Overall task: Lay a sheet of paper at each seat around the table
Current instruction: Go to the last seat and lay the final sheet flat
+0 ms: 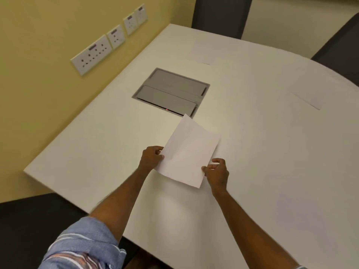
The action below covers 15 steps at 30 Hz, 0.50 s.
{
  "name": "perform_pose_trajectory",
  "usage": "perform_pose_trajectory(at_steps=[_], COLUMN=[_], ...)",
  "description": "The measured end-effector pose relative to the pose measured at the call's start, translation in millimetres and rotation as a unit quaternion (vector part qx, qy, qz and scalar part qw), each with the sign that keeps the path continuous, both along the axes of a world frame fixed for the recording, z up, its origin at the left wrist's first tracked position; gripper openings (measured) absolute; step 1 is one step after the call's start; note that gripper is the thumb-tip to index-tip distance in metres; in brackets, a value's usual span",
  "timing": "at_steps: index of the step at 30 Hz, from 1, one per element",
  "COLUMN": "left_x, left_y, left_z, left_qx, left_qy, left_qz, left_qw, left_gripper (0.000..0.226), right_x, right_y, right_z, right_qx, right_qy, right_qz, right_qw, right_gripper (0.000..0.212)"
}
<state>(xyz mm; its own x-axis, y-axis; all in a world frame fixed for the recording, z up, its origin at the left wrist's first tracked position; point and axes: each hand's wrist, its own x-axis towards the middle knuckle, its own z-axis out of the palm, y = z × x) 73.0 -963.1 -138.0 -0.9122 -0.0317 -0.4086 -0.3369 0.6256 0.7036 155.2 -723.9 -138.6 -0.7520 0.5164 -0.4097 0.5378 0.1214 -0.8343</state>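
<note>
View: head camera, clock directions read from the held sheet, 12 pointing up the frame.
Held sheet: plain white sheet of paper (189, 152), over the near middle of the table, long axis tilted toward 1 o'clock; the far corner looks slightly lifted, and whether the underside touches the table cannot be told.
Left hand: left hand (150, 158) at 9 o'clock, fingers curled tight, pinching the sheet's left long edge near the lower corner.
Right hand: right hand (217, 173) at 4 o'clock, thumb laid over the right long edge near the lower corner, forefinger bent just above it, a narrow pinch on the paper.
Laid sheets: second white sheet (204, 51) flat at 12 o'clock by the far edge; third white sheet (310, 92) flat at 2 o'clock near the curved edge. Both well apart from the hands.
Hatch: grey rectangular cable hatch (171, 90) set flush in the table at 11 o'clock; the held sheet's far corner overlaps its near rim in this view.
Surface: smooth white table (272, 171), straight on the wall side, rounded at right.
Seats: dark chair backs at 12 (219, 14) and 2 o'clock (342, 47); dark seat (29, 220) at 8 o'clock.
Room: yellow wall (38, 35) with white socket plates (91, 54) at 10 o'clock.
Clothing: blue striped sleeve (83, 245) at 7 o'clock.
</note>
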Motion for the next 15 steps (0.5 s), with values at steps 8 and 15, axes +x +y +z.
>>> perform_pose_trajectory(at_steps=[8,15], left_x=[35,34], left_y=[-104,-147], left_z=[-14,-26], left_qx=[-0.048,-0.14], left_qy=[-0.018,0.022], left_qz=[0.011,-0.083], left_qw=[0.999,0.986], left_gripper=[0.044,0.038], right_x=[27,30], right_y=[-106,-171], right_z=[-18,-31], right_qx=[0.082,0.151], right_qy=[0.015,0.046], right_qz=[0.111,0.23], right_qw=[0.99,0.96], right_gripper=[0.047,0.021])
